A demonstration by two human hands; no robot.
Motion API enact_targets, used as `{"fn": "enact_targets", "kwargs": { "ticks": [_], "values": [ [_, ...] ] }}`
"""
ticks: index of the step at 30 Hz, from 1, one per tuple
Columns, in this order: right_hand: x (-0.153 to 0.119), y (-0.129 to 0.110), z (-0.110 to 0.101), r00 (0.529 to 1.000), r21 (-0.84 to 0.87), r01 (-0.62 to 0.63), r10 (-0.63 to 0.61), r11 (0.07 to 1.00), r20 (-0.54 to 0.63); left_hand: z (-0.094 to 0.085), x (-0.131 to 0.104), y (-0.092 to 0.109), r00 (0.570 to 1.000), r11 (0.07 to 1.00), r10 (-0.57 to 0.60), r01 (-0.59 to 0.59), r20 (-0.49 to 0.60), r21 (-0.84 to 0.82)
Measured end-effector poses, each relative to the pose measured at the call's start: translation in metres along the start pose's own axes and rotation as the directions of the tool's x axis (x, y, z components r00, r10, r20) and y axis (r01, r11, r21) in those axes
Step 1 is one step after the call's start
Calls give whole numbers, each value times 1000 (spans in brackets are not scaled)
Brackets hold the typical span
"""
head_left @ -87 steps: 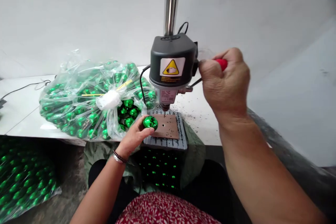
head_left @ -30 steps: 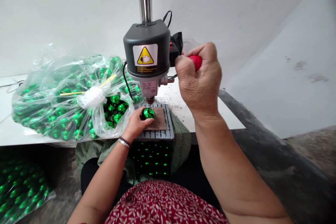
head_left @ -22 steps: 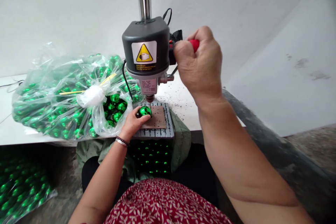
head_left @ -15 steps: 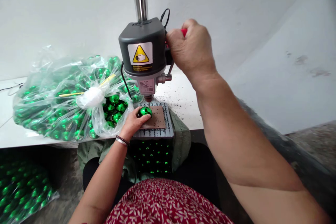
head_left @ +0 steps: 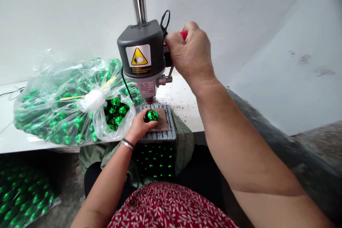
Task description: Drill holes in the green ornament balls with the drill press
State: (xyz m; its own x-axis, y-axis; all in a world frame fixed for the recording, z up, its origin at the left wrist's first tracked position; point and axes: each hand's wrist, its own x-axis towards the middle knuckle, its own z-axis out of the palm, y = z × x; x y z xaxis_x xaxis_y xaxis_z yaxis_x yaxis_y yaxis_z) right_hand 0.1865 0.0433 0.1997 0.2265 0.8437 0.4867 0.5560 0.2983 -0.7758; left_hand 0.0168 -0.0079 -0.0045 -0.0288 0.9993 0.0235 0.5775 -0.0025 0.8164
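Observation:
A shiny green ball (head_left: 153,115) rests on a brown board (head_left: 162,123) laid over the grey base plate (head_left: 172,133) of a drill press (head_left: 141,48). Thumb and fingers of my left hand (head_left: 140,124) grip the ball from its left side. The thin drill bit (head_left: 150,106) comes down to the top of the ball; whether it has entered the ball I cannot tell. Raised beside the drill head, my right hand (head_left: 191,51) is closed around the red-ended lever (head_left: 184,35), most of which the fingers hide.
On the white table (head_left: 8,139) at left lies a clear plastic bag (head_left: 94,100) of green balls, torn open near the base. Dark shavings are scattered right of the drill. Another bag of green balls (head_left: 24,196) sits low at left. More balls (head_left: 155,160) show below the base.
My left hand has moved the green ball a little to the right, under the drill bit. My right hand stays on the lever. The view has shifted slightly.

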Motion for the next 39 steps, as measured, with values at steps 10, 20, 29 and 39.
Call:
{"fn": "enact_targets", "kwargs": {
  "ticks": [10, 20, 29, 39],
  "values": [
    [-12, 9, -4, 999, 80, 47, -46, 996, -16, 7, 2, -7, 1000, 1000, 29, -29, -3, -1],
    [-70, 42, -11, 937, -29, 310, -311, 950, -159, 12, -1, -9, 999, 999, 34, -35, -24, -38],
    [-87, 57, -2, 832, -168, 454, -483, 875, -271, 16, 0, -15, 998, 996, 52, -55, -39, -71],
    [-103, 80, 15, 714, -224, 545, -588, 808, -381, 14, -2, -11, 1000, 999, 5, -5, -11, -38]
  ]
}}
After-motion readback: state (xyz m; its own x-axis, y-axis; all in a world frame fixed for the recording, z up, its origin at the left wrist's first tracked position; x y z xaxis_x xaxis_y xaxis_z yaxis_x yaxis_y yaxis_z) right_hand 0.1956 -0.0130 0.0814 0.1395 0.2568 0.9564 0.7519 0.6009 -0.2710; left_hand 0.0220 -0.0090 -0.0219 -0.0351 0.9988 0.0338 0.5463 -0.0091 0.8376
